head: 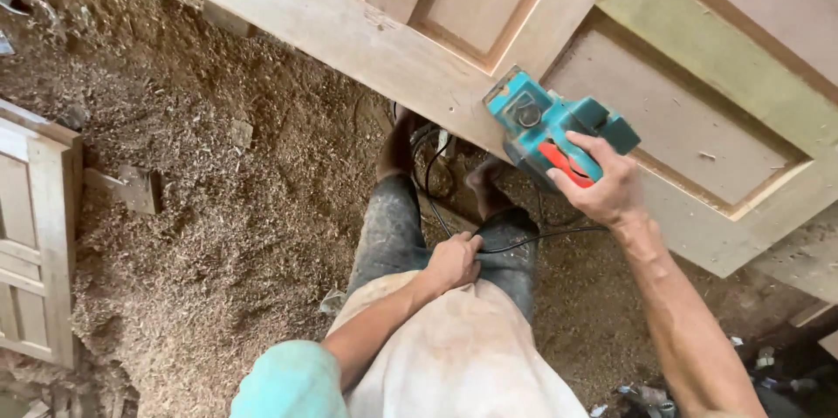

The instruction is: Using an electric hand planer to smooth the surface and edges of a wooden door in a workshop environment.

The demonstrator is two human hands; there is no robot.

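- Nearest the lens, at six o'clock: pale apron (463, 357) over the lap, teal sleeve (292, 383) at seven o'clock.
- Left hand (454, 261) dead centre, fingers pinched shut on the black power cord (541, 235), pressed against the dark trousers (393, 226).
- Cord running from that fist toward three o'clock, then looping up behind the legs toward twelve.
- Right hand (602, 187) at two o'clock, fingers wrapped tight around the red-trimmed handle of the teal electric planer (546, 126).
- Planer sitting on the lower edge of the panelled wooden door (419, 60), tilted, nose pointing toward eleven o'clock.
- Door slanting from eleven o'clock down to four, raised panels showing.
- Bare feet (397, 143) just beneath the door's edge.
- Floor thick with sawdust (218, 209) across nine o'clock.
- Small wooden offcut (131, 187) lying at nine, another panelled frame (35, 235) at the far nine o'clock edge.
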